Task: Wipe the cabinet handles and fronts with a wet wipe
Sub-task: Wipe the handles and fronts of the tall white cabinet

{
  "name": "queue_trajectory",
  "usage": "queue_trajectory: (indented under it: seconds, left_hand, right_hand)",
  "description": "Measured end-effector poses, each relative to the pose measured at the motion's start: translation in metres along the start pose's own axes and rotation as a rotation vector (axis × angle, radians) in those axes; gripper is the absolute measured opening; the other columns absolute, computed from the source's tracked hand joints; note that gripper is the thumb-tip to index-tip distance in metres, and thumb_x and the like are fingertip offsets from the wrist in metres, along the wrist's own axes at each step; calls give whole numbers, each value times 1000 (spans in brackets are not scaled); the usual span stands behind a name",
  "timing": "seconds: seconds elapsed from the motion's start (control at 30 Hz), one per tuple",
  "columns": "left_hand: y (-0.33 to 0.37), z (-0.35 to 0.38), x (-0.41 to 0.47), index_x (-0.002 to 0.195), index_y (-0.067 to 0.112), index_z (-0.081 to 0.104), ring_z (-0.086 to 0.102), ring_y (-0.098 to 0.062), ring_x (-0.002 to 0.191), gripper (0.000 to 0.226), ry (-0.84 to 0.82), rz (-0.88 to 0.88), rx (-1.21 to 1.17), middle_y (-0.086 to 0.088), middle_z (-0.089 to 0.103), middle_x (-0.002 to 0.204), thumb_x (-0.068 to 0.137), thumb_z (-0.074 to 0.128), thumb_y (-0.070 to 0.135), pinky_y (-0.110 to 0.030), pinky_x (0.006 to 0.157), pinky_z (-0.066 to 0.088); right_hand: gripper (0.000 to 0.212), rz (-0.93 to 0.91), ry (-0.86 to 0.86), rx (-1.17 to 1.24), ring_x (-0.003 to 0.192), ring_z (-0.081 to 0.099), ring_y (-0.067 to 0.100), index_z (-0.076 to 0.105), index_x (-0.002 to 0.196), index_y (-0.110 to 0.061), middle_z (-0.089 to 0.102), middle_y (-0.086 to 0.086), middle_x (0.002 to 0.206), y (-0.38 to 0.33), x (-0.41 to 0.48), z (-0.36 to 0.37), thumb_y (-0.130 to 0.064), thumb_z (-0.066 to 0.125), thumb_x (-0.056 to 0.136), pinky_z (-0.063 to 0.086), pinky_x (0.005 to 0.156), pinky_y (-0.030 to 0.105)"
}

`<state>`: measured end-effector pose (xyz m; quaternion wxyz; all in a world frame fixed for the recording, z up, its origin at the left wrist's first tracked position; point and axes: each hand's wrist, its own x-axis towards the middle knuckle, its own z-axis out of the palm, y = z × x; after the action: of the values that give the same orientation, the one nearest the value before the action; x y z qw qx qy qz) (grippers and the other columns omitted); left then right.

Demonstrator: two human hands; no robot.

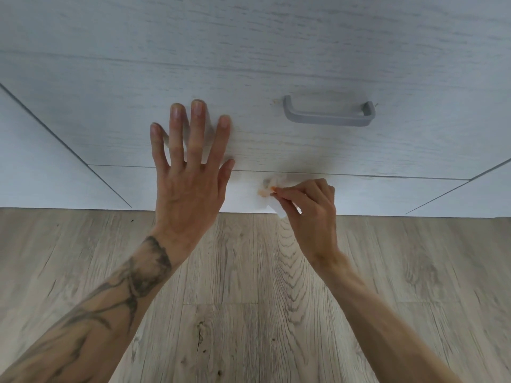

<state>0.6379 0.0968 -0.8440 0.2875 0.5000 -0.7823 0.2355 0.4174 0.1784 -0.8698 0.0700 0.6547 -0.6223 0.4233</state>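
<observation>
A pale wood-grain drawer front fills the upper half of the head view, with a grey bar handle right of centre. My left hand lies flat against this front, fingers spread, left of the handle. Below the drawer's bottom seam runs a white plinth panel. My right hand pinches a crumpled white wet wipe with an orange stain and presses it against the plinth, just under the seam and below the handle's left end.
Light oak-look laminate floor covers the lower half. Neighbouring cabinet fronts angle away at left and at far right. Both forearms reach in from the bottom corners.
</observation>
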Motion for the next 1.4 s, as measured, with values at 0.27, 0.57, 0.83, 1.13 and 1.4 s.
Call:
queue_trajectory:
  seconds: [0.27,0.57,0.83,1.13,1.4]
  left_hand:
    - [3,1,0,170,19,-11,2,-45,159,79,17,-7,-17,-22,-1,171,118,42,44,-65,131,6]
    - [2,2,0,170,19,-13,2,-45,159,80,14,-12,-7,-20,-3,171,117,43,44,-66,131,9]
    - [2,3,0,171,19,-10,1,-43,160,81,28,-24,-8,-18,-7,173,117,45,44,-67,131,13]
    - [4,3,1,170,19,-11,0,-43,160,81,28,-27,-5,-19,-7,172,117,46,43,-67,130,12]
    - [3,4,1,170,19,-12,2,-43,160,82,32,-19,-1,-18,-7,172,117,44,44,-66,131,11]
  right_hand:
    - [7,20,-20,16,84,59,25,83,94,-10,66,0,81,-9,3,4,-14,86,88,40,83,32]
    - [4,26,-16,-24,82,58,25,82,90,-11,63,1,77,-21,5,11,-13,85,90,45,79,38]
    - [10,121,-3,-117,85,60,28,78,81,-13,64,2,77,-37,11,23,-7,85,84,47,80,42]
    - [13,38,34,-156,81,58,28,73,77,-13,61,2,76,-34,13,24,-3,82,81,48,72,46]
    - [10,49,12,-161,87,61,29,77,82,-15,67,2,83,-34,14,25,-7,83,82,47,76,45]
